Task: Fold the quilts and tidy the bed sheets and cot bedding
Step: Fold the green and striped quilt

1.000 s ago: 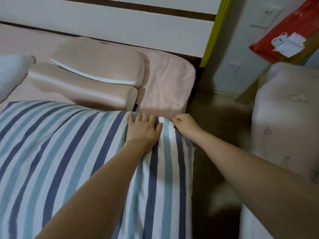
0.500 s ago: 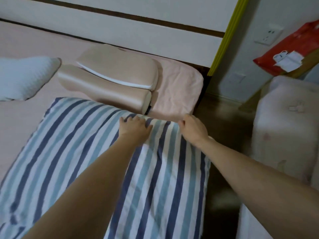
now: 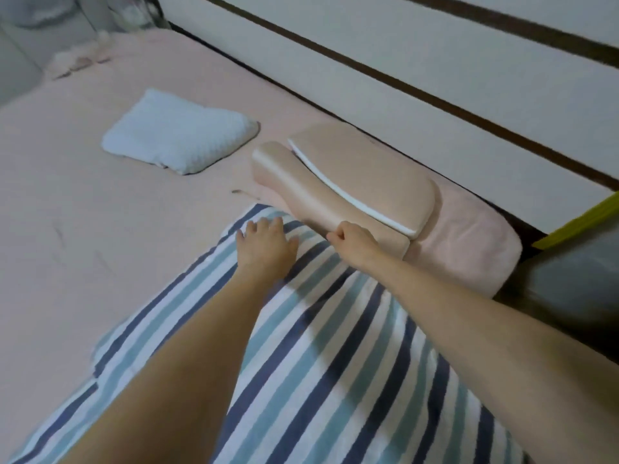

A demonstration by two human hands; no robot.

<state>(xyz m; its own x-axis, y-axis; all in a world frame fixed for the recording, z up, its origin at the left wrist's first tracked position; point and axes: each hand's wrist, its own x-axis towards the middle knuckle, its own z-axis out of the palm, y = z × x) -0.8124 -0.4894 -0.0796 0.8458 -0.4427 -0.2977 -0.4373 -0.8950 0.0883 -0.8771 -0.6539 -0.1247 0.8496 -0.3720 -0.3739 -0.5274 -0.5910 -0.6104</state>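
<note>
A striped quilt [image 3: 335,363], in bands of white, pale blue and dark blue, is spread over the near part of the bed, on a pink sheet [image 3: 100,229]. Its far edge is laid just against a tan pillow [image 3: 351,192], which is set beside the headboard [image 3: 402,95]. The far corner of the quilt is pressed flat by the left hand [image 3: 266,244], whose fingers are spread and straight, so nothing is gripped by it. The far edge of the quilt, close to the pillow, is met by the right hand [image 3: 355,239], whose fingers are curled into a tight pinch; it appears that the quilt's edge is held, though the fabric between the fingers is hidden. A pink folded blanket [image 3: 469,242] is seen under and to the right of the pillow. A small pale blue pillow [image 3: 177,135] is laid on the sheet, well apart from the quilt, to the left.
</note>
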